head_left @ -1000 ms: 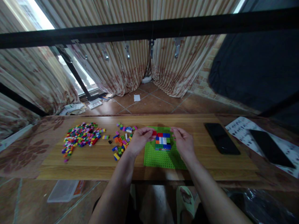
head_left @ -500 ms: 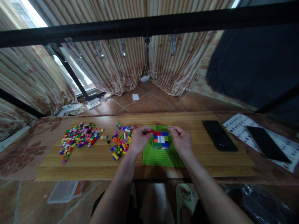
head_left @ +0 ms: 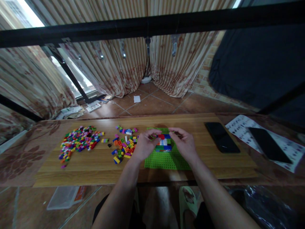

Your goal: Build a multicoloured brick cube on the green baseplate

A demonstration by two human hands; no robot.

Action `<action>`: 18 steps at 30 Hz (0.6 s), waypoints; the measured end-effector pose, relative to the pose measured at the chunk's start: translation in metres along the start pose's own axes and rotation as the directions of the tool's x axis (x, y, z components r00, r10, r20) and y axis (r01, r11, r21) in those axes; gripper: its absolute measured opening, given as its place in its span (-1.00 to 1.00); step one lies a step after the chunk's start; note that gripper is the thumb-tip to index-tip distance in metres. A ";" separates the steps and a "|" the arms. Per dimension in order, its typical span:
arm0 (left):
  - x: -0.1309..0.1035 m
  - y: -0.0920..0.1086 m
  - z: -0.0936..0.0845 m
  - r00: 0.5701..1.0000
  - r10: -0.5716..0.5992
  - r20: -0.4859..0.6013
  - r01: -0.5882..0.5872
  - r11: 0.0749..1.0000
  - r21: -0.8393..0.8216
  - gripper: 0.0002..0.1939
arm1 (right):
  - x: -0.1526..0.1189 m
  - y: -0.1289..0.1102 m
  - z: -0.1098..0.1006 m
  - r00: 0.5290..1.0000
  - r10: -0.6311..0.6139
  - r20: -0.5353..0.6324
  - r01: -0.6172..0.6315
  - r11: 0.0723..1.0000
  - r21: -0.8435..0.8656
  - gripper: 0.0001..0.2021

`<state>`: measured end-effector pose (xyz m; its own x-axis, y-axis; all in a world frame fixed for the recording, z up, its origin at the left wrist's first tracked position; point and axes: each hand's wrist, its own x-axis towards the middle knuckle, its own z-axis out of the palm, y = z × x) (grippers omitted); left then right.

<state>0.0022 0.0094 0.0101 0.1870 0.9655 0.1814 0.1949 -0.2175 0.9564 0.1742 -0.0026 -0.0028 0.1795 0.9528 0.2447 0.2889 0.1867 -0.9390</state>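
A small build of toy building bricks point(head_left: 164, 143) in red, blue, white, orange and green stands on the green studded baseplate point(head_left: 166, 162). My left hand point(head_left: 146, 144) is at its left back corner, thumb and forefinger closed on a red brick point(head_left: 161, 136) at the top of the build. On the other side, my right hand point(head_left: 183, 140) has its fingers bent round the build's right back corner, with the thumb against a blue brick point(head_left: 167, 136). My fingers cover parts of the build's left and right edges.
Loose mixed bricks point(head_left: 124, 146) lie left of the baseplate, and a larger brick pile point(head_left: 81, 140) is farther left on the wooden board point(head_left: 95, 173). To the right lies a black phone point(head_left: 222, 137). Beyond it, another dark device point(head_left: 269, 144) rests on a printed sheet point(head_left: 240, 122).
My left hand has brought the red brick right, onto the top of the build. My right hand has moved slightly left, closer against the build. The whole view has shifted a little.
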 end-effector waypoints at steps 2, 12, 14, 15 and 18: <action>0.000 0.002 0.003 1.000 0.017 0.009 -0.017 1.000 -0.001 -0.79 | -0.004 -0.007 -0.005 0.986 -0.105 0.127 0.118 0.988 -0.095 -0.78; -0.002 0.005 0.017 0.999 0.029 0.025 -0.029 1.000 -0.011 -0.72 | -0.006 -0.006 -0.018 0.952 -0.192 0.238 0.248 0.940 -0.234 -0.85; -0.001 0.002 0.016 0.999 0.028 -0.015 -0.028 0.999 0.030 -0.70 | -0.006 -0.003 -0.022 0.953 -0.193 0.233 0.253 0.930 -0.265 -0.86; 0.000 0.000 0.015 0.999 0.028 -0.042 -0.026 0.998 0.055 -0.69 | -0.006 -0.002 -0.023 0.954 -0.193 0.231 0.256 0.924 -0.284 -0.87; 0.003 -0.007 0.012 0.995 0.013 -0.100 -0.001 0.993 0.120 -0.67 | -0.007 0.001 -0.026 0.950 -0.191 0.247 0.266 0.908 -0.324 -0.88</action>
<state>0.0134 0.0120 0.0009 0.0926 0.9720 0.2160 0.3092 -0.2343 0.9217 0.1974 -0.0149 0.0012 -0.1164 0.9288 0.3519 0.6146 0.3457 -0.7091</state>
